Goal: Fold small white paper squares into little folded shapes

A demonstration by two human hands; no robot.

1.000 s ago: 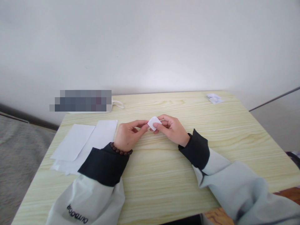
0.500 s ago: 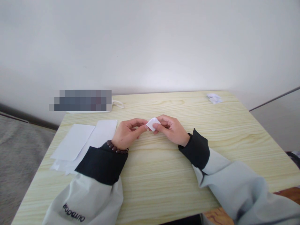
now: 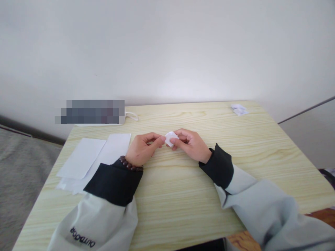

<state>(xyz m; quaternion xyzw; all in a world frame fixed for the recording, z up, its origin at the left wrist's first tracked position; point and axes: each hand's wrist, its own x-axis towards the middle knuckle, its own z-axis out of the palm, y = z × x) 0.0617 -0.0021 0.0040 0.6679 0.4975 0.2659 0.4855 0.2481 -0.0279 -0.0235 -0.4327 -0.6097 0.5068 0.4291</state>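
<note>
A small folded piece of white paper (image 3: pixel 171 137) is held above the middle of the table. My right hand (image 3: pixel 193 143) pinches it, thumb lying across its near face and fingers behind. My left hand (image 3: pixel 143 148), with a dark bead bracelet at the wrist, has thumb and forefinger closed on the paper's left corner. The back layers of the fold are hidden by my fingers. White paper sheets (image 3: pixel 82 158) lie in a loose overlapping pile under and left of my left wrist.
At the table's far right lie small folded white papers (image 3: pixel 239 109). A blurred-out object with a white base and cord loop (image 3: pixel 132 115) stands at the back left against the wall. A black object (image 3: pixel 204 245) shows at the near edge of the wood-grain table (image 3: pixel 172 202).
My left thumb and fingertips have shifted slightly at the paper's left corner, and the paper has turned a little. My right hand keeps its grip almost unmoved.
</note>
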